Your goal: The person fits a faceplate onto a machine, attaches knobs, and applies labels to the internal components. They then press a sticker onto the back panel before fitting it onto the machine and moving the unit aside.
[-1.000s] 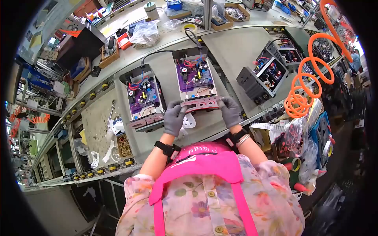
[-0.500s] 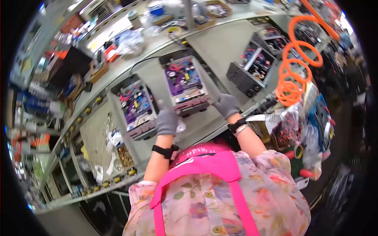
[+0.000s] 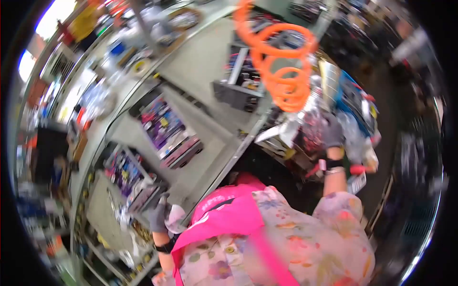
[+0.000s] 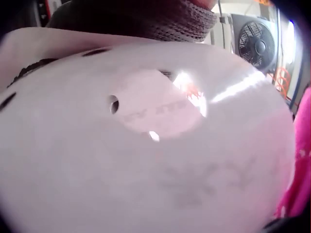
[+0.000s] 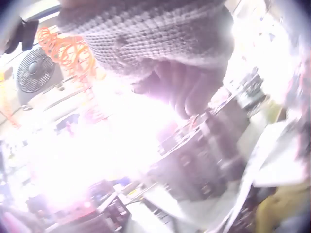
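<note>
My gloved left hand [image 3: 160, 214] pinches a thin white plastic sheet [image 3: 175, 218] with small holes, which fills much of the left wrist view. It is beside the front of the left open device [image 3: 128, 172]. A second open device [image 3: 164, 125], with a purple circuit board and a front panel [image 3: 182, 152], lies on the line to its right. Out to the right, my gloved right hand [image 3: 332, 131] hovers by a clear bag of small red rings [image 3: 312, 128]. Its fingers [image 5: 194, 97] are loosely bent in the right wrist view, with nothing visible in them.
Another dark device [image 3: 238, 90] stands farther along the line. An orange coiled hose [image 3: 286, 71] hangs near it. Blue bins [image 3: 355, 102] and plastic bags are right of the bag of rings. A cluttered bench with tape [image 3: 140, 66] runs behind.
Both hands have left the middle device's front panel, which they held a second ago. The right hand has swung right to the bag; the left has moved left with the white sheet. The view has turned right.
</note>
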`<state>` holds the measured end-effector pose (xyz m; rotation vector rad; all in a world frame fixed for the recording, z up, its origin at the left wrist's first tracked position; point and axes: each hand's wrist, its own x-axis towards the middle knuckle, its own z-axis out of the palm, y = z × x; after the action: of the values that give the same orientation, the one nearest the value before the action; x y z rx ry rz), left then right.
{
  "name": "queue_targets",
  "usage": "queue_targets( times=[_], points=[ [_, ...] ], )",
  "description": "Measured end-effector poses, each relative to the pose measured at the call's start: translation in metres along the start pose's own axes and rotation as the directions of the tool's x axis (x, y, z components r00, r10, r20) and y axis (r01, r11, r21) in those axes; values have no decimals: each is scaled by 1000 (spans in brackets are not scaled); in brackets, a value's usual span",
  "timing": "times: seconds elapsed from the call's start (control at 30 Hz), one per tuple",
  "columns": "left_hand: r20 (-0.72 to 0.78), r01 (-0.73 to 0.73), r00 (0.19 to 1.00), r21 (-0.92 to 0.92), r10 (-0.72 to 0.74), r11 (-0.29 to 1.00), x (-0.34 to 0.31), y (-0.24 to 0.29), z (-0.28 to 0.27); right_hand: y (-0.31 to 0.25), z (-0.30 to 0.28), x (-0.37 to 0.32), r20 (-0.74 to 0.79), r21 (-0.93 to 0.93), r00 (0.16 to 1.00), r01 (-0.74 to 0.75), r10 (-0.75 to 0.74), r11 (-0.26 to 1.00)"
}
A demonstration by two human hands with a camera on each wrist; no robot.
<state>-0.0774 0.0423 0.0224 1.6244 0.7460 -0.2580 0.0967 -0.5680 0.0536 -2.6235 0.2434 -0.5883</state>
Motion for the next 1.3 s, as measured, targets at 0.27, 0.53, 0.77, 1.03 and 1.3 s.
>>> queue_targets(
  times=[0.27,0.53,0.77,1.03,1.3],
  points=[
    [-99,58,945,989,313,137,-72,-87,-57,60,33,40,657,-611,751,484,61,626],
    [-652,640,750,757,109,130,-144,-208,-103,25,44,27,607,-628,793,522,-57,577],
    [-552,656,755,641,-354,398,-117,-290,-101,3,43,21,551,-573,832,431,-62,697],
    [-319,-44,288,-946,-903,320,-29,-443,-36,-5,48,17,509,-524,859,357,-51,773],
    [-165,-712,413,-672,-896,-204,-106,-338,-41,-14,52,10,507,-467,862,287,-13,837]
  ],
)
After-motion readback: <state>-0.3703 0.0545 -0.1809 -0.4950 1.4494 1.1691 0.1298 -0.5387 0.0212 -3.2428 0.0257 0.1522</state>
